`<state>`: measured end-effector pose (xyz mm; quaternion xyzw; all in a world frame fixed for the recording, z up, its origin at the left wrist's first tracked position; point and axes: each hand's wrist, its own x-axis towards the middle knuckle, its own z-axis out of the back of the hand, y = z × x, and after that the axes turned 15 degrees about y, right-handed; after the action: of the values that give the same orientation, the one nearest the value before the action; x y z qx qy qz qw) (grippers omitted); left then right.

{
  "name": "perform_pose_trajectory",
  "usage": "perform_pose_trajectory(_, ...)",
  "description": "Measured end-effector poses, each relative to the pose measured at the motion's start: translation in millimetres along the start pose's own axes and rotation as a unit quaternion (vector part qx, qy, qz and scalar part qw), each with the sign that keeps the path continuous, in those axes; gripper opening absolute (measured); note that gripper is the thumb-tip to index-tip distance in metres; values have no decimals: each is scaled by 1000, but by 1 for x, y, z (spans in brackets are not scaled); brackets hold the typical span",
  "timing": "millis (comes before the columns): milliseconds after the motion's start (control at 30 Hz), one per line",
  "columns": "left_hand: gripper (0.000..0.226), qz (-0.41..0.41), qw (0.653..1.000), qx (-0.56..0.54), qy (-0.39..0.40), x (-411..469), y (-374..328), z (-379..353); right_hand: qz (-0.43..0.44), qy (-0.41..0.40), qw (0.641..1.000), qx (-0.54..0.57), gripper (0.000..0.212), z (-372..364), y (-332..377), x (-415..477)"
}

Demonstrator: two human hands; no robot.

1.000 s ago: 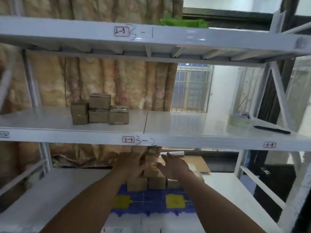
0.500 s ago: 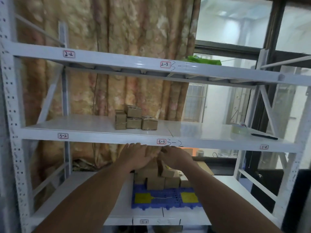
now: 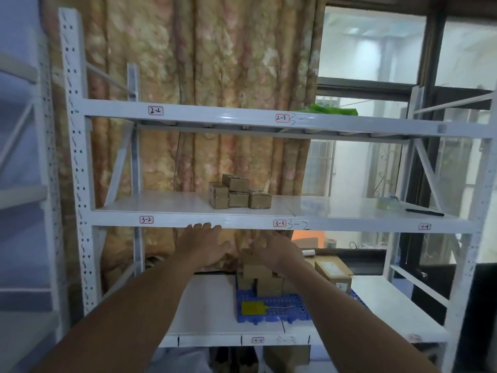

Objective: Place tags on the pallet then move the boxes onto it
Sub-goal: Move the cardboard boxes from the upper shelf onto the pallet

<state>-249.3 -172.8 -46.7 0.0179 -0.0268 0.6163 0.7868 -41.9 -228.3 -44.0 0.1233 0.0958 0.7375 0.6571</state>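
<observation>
Small brown cardboard boxes (image 3: 265,278) stand stacked on a blue perforated plastic pallet (image 3: 285,308) bearing a flat yellow tag (image 3: 251,308), on the lower shelf (image 3: 209,305). The left hand (image 3: 207,246), grip spread, hovers beside the stack. The right hand (image 3: 277,251) covers its top, and its grip is too blurred to tell. The middle shelf's edge (image 3: 242,221) is close above the fingertips.

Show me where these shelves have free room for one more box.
Middle shelf: bare left of the four boxes, and between them and the tape roll. Lower shelf: bare left of the blue pallet. Crowded: stacked boxes fill the pallet's back; the yellow tag lies on its front.
</observation>
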Motion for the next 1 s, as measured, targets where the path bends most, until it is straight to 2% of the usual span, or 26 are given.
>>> perform_pose_trajectory(167,78,7,1000,-16,-6,3,26,11,-9,-1,1000,-6,64,11,33,10)
perform_pose_trajectory(433,72,8,999,-26,-30,44,87,14,3,-38,999,5,74,8,82,89)
perform_pose_trajectory(700,72,3,999,-32,-10,116,129,23,-18,-53,998,-16,61,6,107,170)
perform_pose_trajectory(867,69,-5,998,-57,2,153,128,22,-35,-49,998,-3,52,7,102,210)
perform_pose_trajectory(1000,64,-14,993,-114,4,179,118,25,-37,-44,998,-7,56,9,95,239)
